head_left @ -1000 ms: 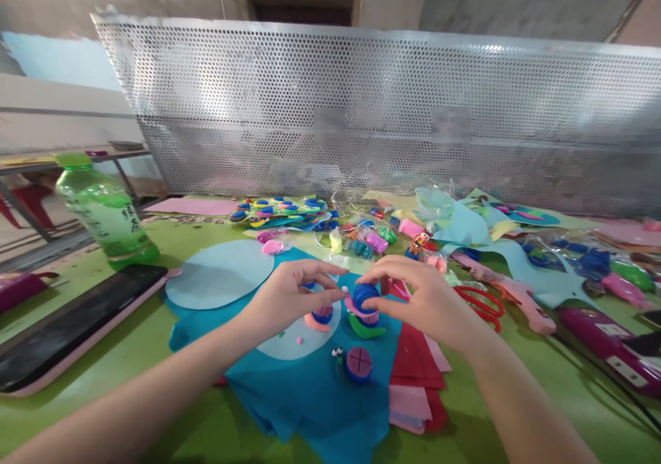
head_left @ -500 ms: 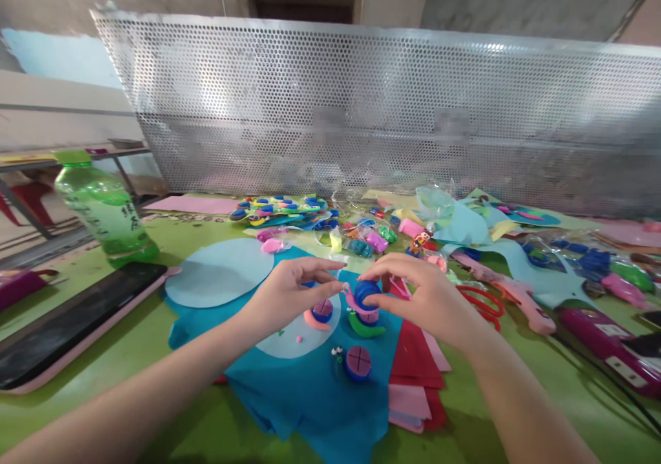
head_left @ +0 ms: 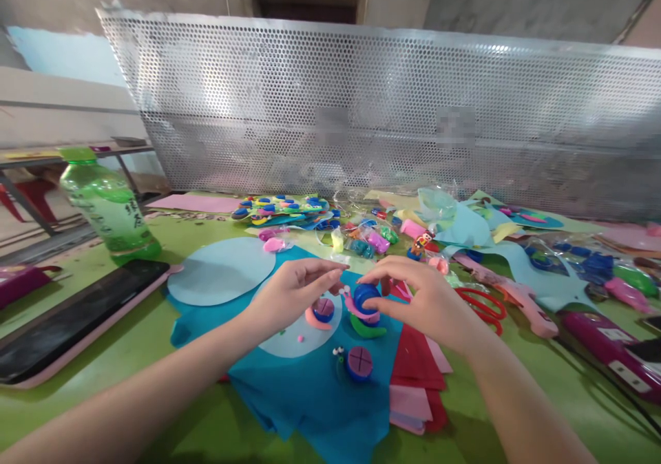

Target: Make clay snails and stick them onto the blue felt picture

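My right hand (head_left: 413, 292) holds a small snail figure (head_left: 365, 297) with a blue round shell and pink body between thumb and fingers. Close by on its left, my left hand (head_left: 304, 288) has its fingers stretched out, with nothing visible between them. Below the held snail is a green snail body (head_left: 368, 329). A snail with an orange body (head_left: 319, 314) lies on a pale blue paper circle (head_left: 294, 336) under my left hand. Nearer to me, a dark snail with white eyes and a purple-topped shell (head_left: 358, 363) rests on blue felt (head_left: 330, 416).
A green bottle (head_left: 108, 209) and a phone (head_left: 77, 319) lie left. Red-handled scissors (head_left: 483, 306), a pink glue gun (head_left: 516, 299) and a purple power strip (head_left: 609, 354) are right. Bagged clay (head_left: 376, 241) is behind; a perforated metal panel (head_left: 361, 106) stands beyond.
My left hand's fingertips have shifted slightly down, and the pink body of the held snail shows more. The view has moved slightly.
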Demonstrator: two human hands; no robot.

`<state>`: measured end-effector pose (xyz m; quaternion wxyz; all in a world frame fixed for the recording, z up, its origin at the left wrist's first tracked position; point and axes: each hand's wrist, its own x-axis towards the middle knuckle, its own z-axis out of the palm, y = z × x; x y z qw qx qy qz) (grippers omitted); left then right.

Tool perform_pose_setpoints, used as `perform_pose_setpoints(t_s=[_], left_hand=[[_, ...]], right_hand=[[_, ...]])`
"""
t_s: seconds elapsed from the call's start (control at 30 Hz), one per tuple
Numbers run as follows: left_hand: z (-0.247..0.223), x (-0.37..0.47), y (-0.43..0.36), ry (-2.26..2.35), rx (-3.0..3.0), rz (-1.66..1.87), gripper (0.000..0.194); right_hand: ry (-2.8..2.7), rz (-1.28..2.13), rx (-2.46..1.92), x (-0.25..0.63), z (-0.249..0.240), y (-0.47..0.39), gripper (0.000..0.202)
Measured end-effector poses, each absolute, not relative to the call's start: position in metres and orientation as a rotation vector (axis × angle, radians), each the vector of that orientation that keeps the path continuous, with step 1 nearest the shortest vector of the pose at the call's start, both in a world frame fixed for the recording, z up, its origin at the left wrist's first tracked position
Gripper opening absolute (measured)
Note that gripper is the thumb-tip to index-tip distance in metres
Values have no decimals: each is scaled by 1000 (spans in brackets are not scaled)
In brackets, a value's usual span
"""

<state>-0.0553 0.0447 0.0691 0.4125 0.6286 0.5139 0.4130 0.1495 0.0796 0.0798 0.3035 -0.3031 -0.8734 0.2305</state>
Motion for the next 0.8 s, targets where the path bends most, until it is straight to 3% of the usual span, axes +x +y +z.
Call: perform_pose_setpoints(t_s=[0.37,0.57,0.8], left_hand=[[70,-55,44,1342,1537,1111,32],[69,-56,43,1289,1538,1126,42],[67,-57,44,1316,1607,1167,35]], right_hand=[[-2211,602,-852,150,81,81,15],[-2206,584,-881,149,82,81,15],[-2204,568,-885,150,81,82,15]])
